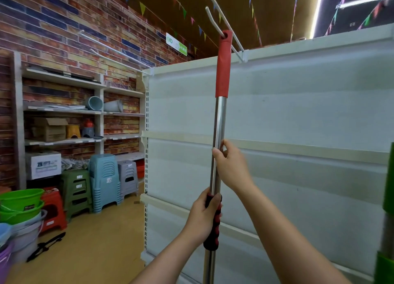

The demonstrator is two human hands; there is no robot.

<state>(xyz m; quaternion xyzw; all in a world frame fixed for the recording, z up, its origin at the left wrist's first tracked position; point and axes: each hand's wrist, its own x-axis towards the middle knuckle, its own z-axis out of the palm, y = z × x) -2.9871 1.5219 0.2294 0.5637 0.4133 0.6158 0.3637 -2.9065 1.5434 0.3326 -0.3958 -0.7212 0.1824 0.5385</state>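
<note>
The pole [218, 134], a steel tube, stood nearly upright just in front of the white shelving panel [298, 113]. The hole in its red cap [223, 66] was threaded onto a white hook [213, 21] jutting from the panel's top edge. The left hand [201, 216] gripped the red-and-black grip [213, 232] with fingers wrapped close around it. Higher up, the right hand [232, 166] held the bare steel, thumb and curled fingers pinching the tube.

No writing showed on the pole. A green sign [176, 43] on the brick wall and the labels on the stacked stools [104, 177] and a white box [43, 165] were too blurred to read.

Left of the panel's edge lay open floor [96, 241], with green basins [21, 200] well apart at the far left.
</note>
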